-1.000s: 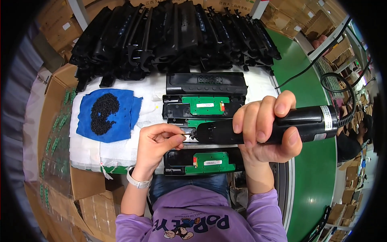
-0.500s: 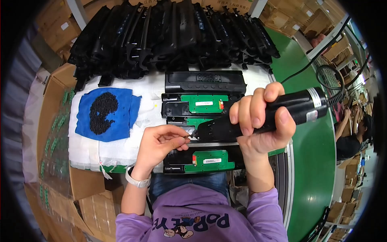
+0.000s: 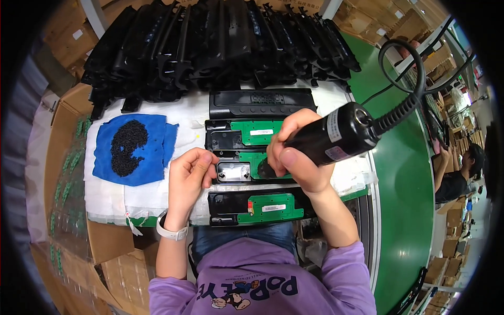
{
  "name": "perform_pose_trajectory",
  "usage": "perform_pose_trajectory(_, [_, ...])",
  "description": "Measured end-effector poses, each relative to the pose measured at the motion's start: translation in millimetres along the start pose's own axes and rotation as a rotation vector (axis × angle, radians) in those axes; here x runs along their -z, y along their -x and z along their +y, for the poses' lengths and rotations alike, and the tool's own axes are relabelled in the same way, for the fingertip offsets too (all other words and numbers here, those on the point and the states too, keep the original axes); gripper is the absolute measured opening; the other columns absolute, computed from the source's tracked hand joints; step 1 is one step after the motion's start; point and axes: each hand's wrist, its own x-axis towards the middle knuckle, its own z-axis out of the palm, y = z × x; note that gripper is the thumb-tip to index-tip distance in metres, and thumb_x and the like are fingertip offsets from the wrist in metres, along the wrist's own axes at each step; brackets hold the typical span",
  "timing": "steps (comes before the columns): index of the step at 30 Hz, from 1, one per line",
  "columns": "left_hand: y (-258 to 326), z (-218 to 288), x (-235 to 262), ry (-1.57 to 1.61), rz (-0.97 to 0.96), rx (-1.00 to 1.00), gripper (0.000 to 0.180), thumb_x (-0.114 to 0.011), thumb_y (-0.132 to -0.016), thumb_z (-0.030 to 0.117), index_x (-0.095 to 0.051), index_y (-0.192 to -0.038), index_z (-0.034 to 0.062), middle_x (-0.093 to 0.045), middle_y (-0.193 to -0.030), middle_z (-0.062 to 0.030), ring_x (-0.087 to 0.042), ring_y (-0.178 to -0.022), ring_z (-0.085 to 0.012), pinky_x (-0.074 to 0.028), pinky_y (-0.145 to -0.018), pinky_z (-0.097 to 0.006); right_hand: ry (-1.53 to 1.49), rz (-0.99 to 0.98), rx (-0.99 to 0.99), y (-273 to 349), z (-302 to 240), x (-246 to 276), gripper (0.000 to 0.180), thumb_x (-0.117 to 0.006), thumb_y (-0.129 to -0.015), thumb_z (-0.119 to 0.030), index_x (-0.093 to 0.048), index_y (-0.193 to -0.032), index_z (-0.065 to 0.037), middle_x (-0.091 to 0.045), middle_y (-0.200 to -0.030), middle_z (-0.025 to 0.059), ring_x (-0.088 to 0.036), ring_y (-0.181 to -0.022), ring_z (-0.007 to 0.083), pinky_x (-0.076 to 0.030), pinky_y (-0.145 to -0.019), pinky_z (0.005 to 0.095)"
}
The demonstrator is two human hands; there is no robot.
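My right hand grips a black corded electric screwdriver, tilted with its cord end up to the right. Its nose points down over the green circuit board in the middle black plastic housing; the bit tip is hidden. At that housing's left end, my left hand has thumb and fingertips pinched together, and whatever they hold is too small to make out. Farther left, a pile of small black screws rests on a blue cloth.
Similar housings with green boards lie above and below the middle one. Beyond them is a face-up black panel. Black housings are stacked high at the back. The screwdriver's cord loops at right, over a green surface.
The screwdriver has swung from nearly level to steeper, its nose now over the board instead of at my left fingertips. My left hand has drawn back slightly left, uncovering the housing's left end.
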Motion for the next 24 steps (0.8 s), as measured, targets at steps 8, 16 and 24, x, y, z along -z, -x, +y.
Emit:
perform_pose_trajectory(8, [-2, -1, -7, 0.061, -0.020, 0.051, 0.014, -0.054, -0.091, 0.010, -0.061, -0.089, -0.0015, -0.059, -0.067, -0.0024, -0.049, -0.050, -0.0037, -0.037, -0.045, -0.015, 0.140, -0.113, -0.039, -9, 0, -14, 0.022, -0.065, -0.075, -0.005, -0.045, -0.084, -0.002, -0.052, -0.058, 0.0059, -0.049, -0.047, 0.0100, -0.040, -0.044, 0.0226])
perform_pose_trajectory(16, [-2, -3, -5, 0.059, -0.032, 0.053, 0.015, -0.054, -0.091, 0.010, -0.061, -0.090, -0.0027, -0.061, -0.068, -0.0040, -0.053, -0.052, -0.0056, -0.040, -0.047, -0.017, 0.290, -0.180, 0.124, -9, 3, -13, 0.018, -0.066, -0.069, -0.002, -0.051, -0.079, -0.002, -0.056, -0.064, 0.0037, -0.053, -0.056, 0.0072, -0.043, -0.052, 0.0207])
perform_pose_trajectory(24, [5, 6, -15, 0.078, 0.038, 0.029, 0.009, -0.057, -0.088, 0.004, -0.062, -0.090, -0.0031, -0.063, -0.070, -0.0072, -0.058, -0.056, -0.0090, -0.047, -0.053, -0.019, -0.091, -0.177, 0.114, -12, -9, -5, 0.033, -0.067, -0.077, -0.019, -0.045, -0.095, -0.003, -0.050, -0.059, 0.0023, -0.048, -0.046, 0.0129, -0.042, -0.048, 0.0271])
